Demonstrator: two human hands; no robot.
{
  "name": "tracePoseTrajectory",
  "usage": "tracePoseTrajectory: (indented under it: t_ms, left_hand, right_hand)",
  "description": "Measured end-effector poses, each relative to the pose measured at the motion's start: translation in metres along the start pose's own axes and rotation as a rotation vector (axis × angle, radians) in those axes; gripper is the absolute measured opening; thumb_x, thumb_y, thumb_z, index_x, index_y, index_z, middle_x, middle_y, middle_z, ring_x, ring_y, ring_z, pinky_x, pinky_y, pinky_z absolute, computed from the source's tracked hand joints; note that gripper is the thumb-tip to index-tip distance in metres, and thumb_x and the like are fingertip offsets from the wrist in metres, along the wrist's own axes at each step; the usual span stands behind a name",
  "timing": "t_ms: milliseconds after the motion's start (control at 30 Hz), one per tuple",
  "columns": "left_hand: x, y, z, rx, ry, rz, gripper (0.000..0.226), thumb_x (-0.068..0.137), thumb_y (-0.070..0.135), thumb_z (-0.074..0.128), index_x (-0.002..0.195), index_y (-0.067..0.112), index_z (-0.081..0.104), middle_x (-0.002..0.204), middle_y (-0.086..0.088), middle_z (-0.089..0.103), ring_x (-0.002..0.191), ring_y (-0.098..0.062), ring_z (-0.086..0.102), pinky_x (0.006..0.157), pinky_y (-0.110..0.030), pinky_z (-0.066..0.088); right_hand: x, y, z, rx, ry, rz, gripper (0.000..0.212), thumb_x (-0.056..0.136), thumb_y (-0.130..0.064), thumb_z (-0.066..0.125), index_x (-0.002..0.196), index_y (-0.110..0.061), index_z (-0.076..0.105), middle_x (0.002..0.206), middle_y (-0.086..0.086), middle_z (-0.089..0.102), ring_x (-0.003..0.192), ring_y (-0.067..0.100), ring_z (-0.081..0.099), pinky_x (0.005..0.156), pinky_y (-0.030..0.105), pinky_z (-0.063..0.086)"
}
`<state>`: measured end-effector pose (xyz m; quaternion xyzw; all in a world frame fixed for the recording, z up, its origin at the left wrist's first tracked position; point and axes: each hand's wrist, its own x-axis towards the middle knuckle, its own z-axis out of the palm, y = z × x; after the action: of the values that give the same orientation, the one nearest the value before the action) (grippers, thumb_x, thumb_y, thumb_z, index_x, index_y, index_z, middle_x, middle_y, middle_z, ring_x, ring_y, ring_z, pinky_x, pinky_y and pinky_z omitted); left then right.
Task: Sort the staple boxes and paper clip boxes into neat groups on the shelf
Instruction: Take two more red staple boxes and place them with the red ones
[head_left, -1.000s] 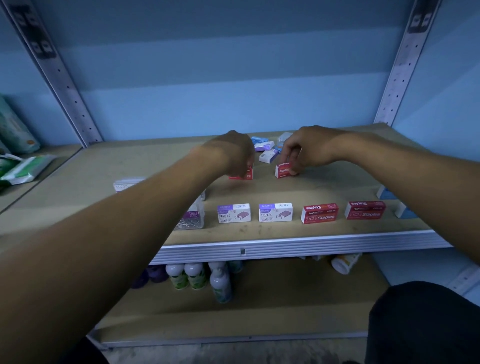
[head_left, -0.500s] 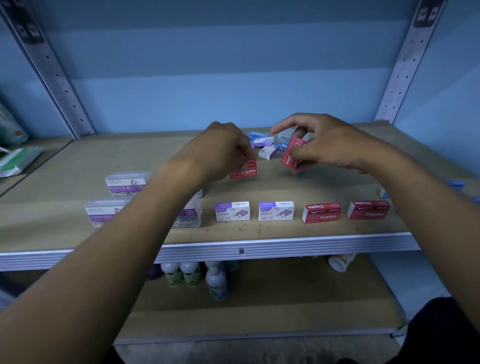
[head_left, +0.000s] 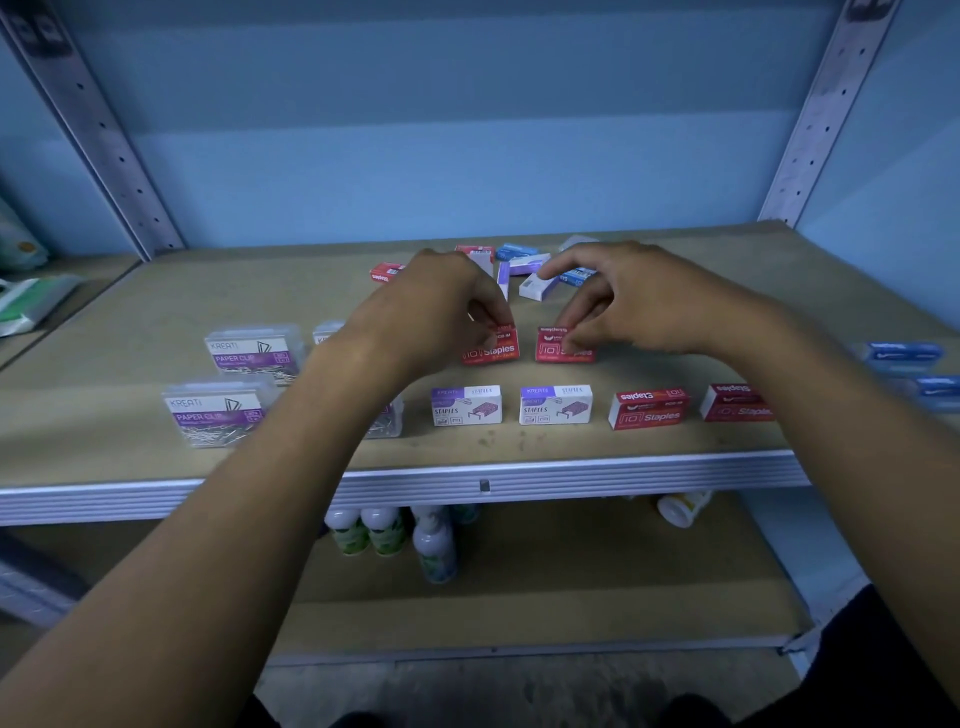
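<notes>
My left hand (head_left: 441, 306) pinches a red staple box (head_left: 493, 351) standing on the wooden shelf (head_left: 519, 441). Beside it, my right hand (head_left: 628, 299) pinches a second red staple box (head_left: 558, 349). In front runs a row of two white-and-purple staple boxes (head_left: 466, 405) (head_left: 556, 404) and two red staple boxes (head_left: 649, 409) (head_left: 735, 402). Clear paper clip boxes (head_left: 215, 413) (head_left: 254, 353) stand at the left; my left forearm partly hides two more. A loose heap of small boxes (head_left: 524, 270) lies behind my hands.
Blue boxes (head_left: 906, 356) sit at the shelf's right edge. Perforated metal uprights (head_left: 98, 135) (head_left: 826, 109) frame the bay. Several bottles (head_left: 384, 530) stand on the lower shelf, one tub (head_left: 680, 506) lies on its side. Green packets (head_left: 36, 301) lie on the neighbouring left shelf.
Both hands have brought their red staple boxes forward and set them side by side on the shelf behind the front row. The right box, held tilted in the air before, now stands on the board.
</notes>
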<state>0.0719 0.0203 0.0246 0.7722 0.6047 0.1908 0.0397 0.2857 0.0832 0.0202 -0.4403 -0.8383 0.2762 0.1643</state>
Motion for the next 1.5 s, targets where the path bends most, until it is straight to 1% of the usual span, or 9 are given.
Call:
tracePoseTrajectory:
  t_ms: [167, 500, 633, 733, 867, 1000, 1133, 1333, 1500]
  left_hand:
    - [-0.001, 0.001, 0.003, 0.008, -0.026, -0.009, 0.027, 0.084, 0.008, 0.069, 0.099, 0.028, 0.078, 0.093, 0.01, 0.075, 0.063, 0.013, 0.052, 0.07, -0.009, 0.041]
    - [-0.002, 0.0, 0.004, 0.042, 0.005, -0.014, 0.023, 0.085, 0.011, 0.067, 0.096, 0.028, 0.078, 0.088, 0.01, 0.075, 0.075, 0.0, 0.051, 0.084, -0.026, 0.052]
    - [0.0, 0.003, 0.005, 0.024, 0.01, -0.001, 0.02, 0.084, 0.013, 0.07, 0.094, 0.029, 0.078, 0.087, 0.011, 0.075, 0.07, 0.005, 0.051, 0.084, -0.021, 0.048]
    - [0.002, 0.01, 0.007, -0.001, 0.031, 0.035, 0.018, 0.082, 0.016, 0.073, 0.095, 0.028, 0.078, 0.088, 0.012, 0.075, 0.063, 0.012, 0.052, 0.08, -0.013, 0.042]
    - [0.008, 0.024, 0.011, -0.053, 0.04, 0.047, 0.018, 0.08, 0.019, 0.076, 0.096, 0.028, 0.078, 0.087, 0.012, 0.075, 0.073, 0.003, 0.058, 0.086, -0.023, 0.05]
    - [0.014, 0.041, 0.017, -0.112, 0.038, 0.062, 0.025, 0.079, 0.015, 0.076, 0.102, 0.024, 0.076, 0.083, 0.011, 0.075, 0.075, 0.003, 0.065, 0.08, -0.019, 0.051]
    - [0.017, 0.056, 0.026, -0.165, 0.027, 0.074, 0.034, 0.078, 0.016, 0.078, 0.11, 0.025, 0.069, 0.079, 0.012, 0.075, 0.071, 0.013, 0.062, 0.073, -0.012, 0.049]
    - [0.021, 0.073, 0.035, -0.207, 0.027, 0.107, 0.041, 0.078, 0.016, 0.08, 0.114, 0.025, 0.065, 0.082, 0.011, 0.074, 0.078, 0.003, 0.066, 0.081, -0.029, 0.056]
    - [0.026, 0.082, 0.04, -0.199, 0.011, 0.125, 0.04, 0.078, 0.018, 0.08, 0.115, 0.027, 0.064, 0.082, 0.012, 0.074, 0.081, 0.003, 0.065, 0.083, -0.033, 0.057]
  right_hand:
    - [0.001, 0.001, 0.004, -0.031, 0.001, 0.014, 0.058, 0.08, -0.011, 0.082, 0.126, -0.038, 0.058, 0.083, -0.021, 0.077, 0.079, -0.006, 0.07, 0.08, 0.024, 0.051]
    - [-0.004, -0.003, 0.002, -0.087, 0.0, -0.023, 0.02, 0.082, -0.016, 0.08, 0.093, -0.033, 0.079, 0.084, -0.017, 0.077, 0.08, -0.006, 0.07, 0.089, 0.029, 0.057]
    - [-0.009, -0.003, -0.003, -0.078, 0.027, -0.03, 0.021, 0.083, -0.014, 0.078, 0.087, -0.035, 0.079, 0.081, -0.017, 0.077, 0.078, -0.005, 0.07, 0.087, 0.027, 0.057]
    - [-0.016, 0.0, -0.011, -0.067, 0.044, -0.027, 0.021, 0.083, -0.012, 0.077, 0.088, -0.032, 0.08, 0.083, -0.015, 0.078, 0.079, -0.002, 0.071, 0.088, 0.029, 0.058]
    - [-0.029, 0.005, -0.022, -0.084, 0.069, -0.027, 0.02, 0.082, -0.014, 0.077, 0.09, -0.032, 0.08, 0.084, -0.016, 0.078, 0.08, -0.002, 0.071, 0.088, 0.032, 0.058]
    - [-0.043, 0.011, -0.033, -0.092, 0.094, -0.023, 0.02, 0.082, -0.015, 0.078, 0.09, -0.033, 0.08, 0.082, -0.02, 0.077, 0.078, -0.006, 0.07, 0.085, 0.026, 0.058]
    - [-0.056, 0.018, -0.042, -0.122, 0.13, -0.01, 0.02, 0.082, -0.016, 0.079, 0.089, -0.033, 0.081, 0.08, -0.023, 0.075, 0.077, -0.008, 0.069, 0.083, 0.023, 0.057]
    - [-0.07, 0.031, -0.054, -0.126, 0.14, 0.041, 0.019, 0.082, -0.014, 0.08, 0.091, -0.031, 0.081, 0.08, -0.018, 0.077, 0.078, -0.003, 0.071, 0.086, 0.032, 0.059]
    - [-0.078, 0.04, -0.06, -0.134, 0.14, 0.087, 0.02, 0.083, -0.016, 0.08, 0.091, -0.034, 0.08, 0.082, -0.019, 0.077, 0.076, -0.007, 0.069, 0.079, 0.019, 0.057]
